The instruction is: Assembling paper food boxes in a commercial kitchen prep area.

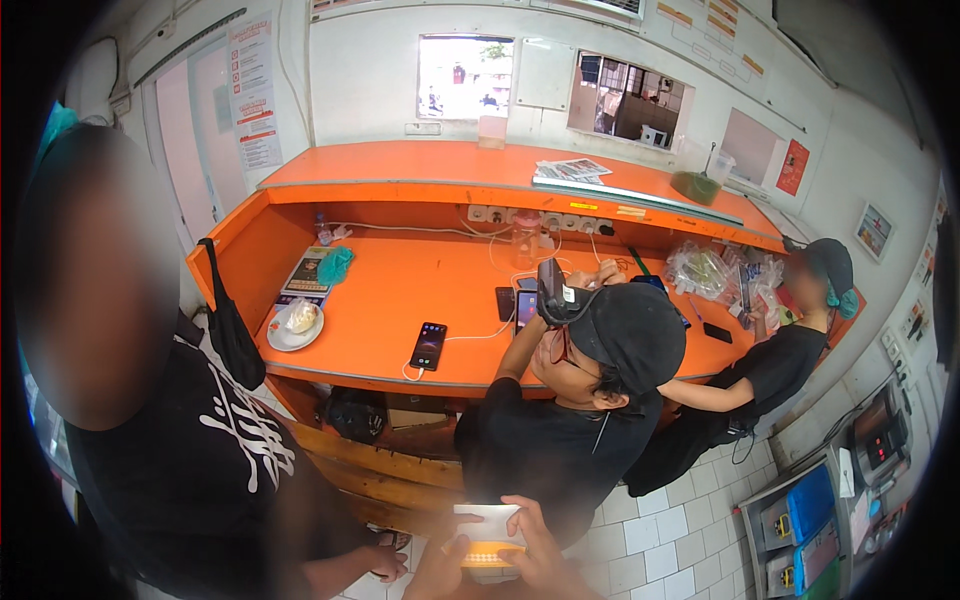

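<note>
White and orange, a small flat box (487,538) sits at the near edge of the scene, gripped from both sides. The left hand (440,565) curls against its left edge, and the right hand (535,560) closes over its right side with the fingers (515,515) wrapped over the top corner. Just beyond the box, a person in a black cap (630,335) and black shirt bends forward, close to the hands and blocking the way to the orange counter (420,290). To the near left stands another person in a black printed shirt (215,450), one hand (385,560) hanging just beside the box. On the counter lies a black phone (428,345) on a white cable, and further left a white plate (295,325) holds a wrapped bundle. A black bag (232,335) hangs at the counter's left end. At the far right a third person (790,350) leans on the counter near clear plastic bags (700,270) with green contents.
</note>
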### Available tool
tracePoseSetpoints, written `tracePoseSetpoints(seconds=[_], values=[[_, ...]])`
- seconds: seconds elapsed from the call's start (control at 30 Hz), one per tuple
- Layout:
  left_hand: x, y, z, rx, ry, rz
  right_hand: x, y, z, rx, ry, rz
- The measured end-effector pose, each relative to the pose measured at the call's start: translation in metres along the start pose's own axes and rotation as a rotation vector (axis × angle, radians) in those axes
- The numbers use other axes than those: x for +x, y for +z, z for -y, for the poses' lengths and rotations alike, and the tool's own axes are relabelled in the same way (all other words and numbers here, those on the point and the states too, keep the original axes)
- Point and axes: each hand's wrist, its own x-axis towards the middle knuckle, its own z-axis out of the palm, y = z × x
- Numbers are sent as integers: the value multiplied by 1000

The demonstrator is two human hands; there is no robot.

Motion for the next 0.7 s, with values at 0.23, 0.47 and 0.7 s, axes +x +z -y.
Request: tracePoseSetpoints(seconds=[0.23,0.47,0.7], values=[[7,0,-7,-201,50,-5,-3,11,-11,14,8,-28],[3,2,7,14,3,20,-2,10,-13,-35,93,-17],[5,5,3,-114,-117,-20,-6,13,-10,-103,49,17]])
